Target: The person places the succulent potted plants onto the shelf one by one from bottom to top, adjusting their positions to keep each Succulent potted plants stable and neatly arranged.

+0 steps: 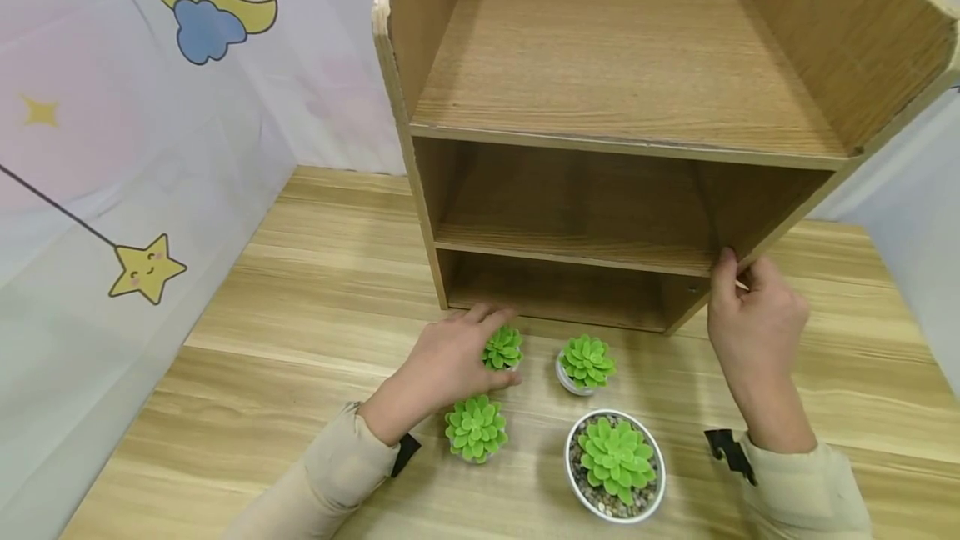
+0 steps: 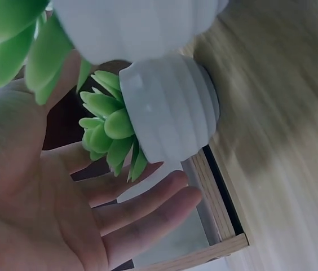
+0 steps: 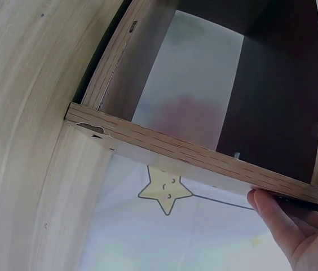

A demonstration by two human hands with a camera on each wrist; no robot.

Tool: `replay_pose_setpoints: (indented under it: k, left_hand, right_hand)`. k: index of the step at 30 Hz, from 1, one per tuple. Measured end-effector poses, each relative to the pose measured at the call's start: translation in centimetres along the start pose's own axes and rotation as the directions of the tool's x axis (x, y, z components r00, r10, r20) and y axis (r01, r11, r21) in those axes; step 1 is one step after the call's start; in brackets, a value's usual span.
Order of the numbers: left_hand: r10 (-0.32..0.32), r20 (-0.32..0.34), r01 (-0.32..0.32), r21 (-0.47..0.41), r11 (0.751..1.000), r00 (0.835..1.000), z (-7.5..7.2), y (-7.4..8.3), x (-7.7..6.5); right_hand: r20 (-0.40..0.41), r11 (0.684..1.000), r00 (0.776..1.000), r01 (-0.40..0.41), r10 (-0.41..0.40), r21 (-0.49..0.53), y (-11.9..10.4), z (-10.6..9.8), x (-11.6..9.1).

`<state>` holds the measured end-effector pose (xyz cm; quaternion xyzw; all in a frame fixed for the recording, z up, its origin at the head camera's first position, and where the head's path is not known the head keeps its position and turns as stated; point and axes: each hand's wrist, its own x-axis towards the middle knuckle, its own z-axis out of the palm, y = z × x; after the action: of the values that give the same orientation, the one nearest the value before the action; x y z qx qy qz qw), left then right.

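My left hand [image 1: 452,357] reaches round a small potted succulent [image 1: 502,347] in front of the shelf, thumb on the near side and fingers on the far side. In the left wrist view, its fingers extend loosely beside the ribbed white pot [image 2: 170,107], with a gap between palm and leaves. A second succulent [image 1: 476,428] stands just nearer than this hand. My right hand [image 1: 757,319] pinches the front edge of the right side panel of the wooden shelf [image 1: 573,257], level with the middle board. The right wrist view shows fingertips [image 3: 272,217] against the panel's outer face.
Another small succulent [image 1: 587,362] stands right of the left hand. Nearer the front is a larger succulent in a round white pot [image 1: 615,467] with pebbles. A printed curtain [image 1: 187,148] hangs along the left and back of the wood-grain tabletop [image 1: 300,307].
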<state>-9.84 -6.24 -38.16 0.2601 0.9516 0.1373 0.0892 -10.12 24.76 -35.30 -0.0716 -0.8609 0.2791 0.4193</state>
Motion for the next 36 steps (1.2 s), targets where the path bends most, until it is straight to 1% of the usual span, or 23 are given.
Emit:
replay_pose_setpoints:
  k: [8,13,19,26,32,36]
  left_hand:
    - [0.022,0.015,-0.023,0.012,1.000,1.000,-0.06,0.04,0.08]
    - [0.053,0.017,-0.053,0.018,0.998,0.998,-0.12,0.07,0.19]
    - [0.055,0.034,-0.056,0.012,0.998,0.998,-0.06,0.18,0.15]
    - [0.067,0.030,-0.067,0.016,0.998,0.997,-0.14,0.30,0.19]
    - [0.088,0.025,-0.088,0.001,0.996,0.996,-0.08,0.29,0.22]
    - [0.100,0.027,-0.100,0.015,0.995,0.995,-0.07,0.26,0.25]
  right_hand:
    - [-0.013,1.000,1.000,0.014,-0.014,0.004,-0.24,-0.13,0.07]
    - [-0.005,0.999,0.999,0.040,-0.040,-0.002,-0.22,-0.18,0.12]
    - [0.008,1.000,1.000,0.026,-0.026,0.014,-0.31,-0.17,0.06]
    - [0.001,0.999,1.000,0.012,-0.012,0.033,-0.07,0.08,0.01]
    - [0.000,0.999,1.000,0.015,-0.015,0.039,-0.07,0.11,-0.03]
    - [0.002,0.999,1.000,0.030,-0.030,0.035,-0.21,-0.05,0.03]
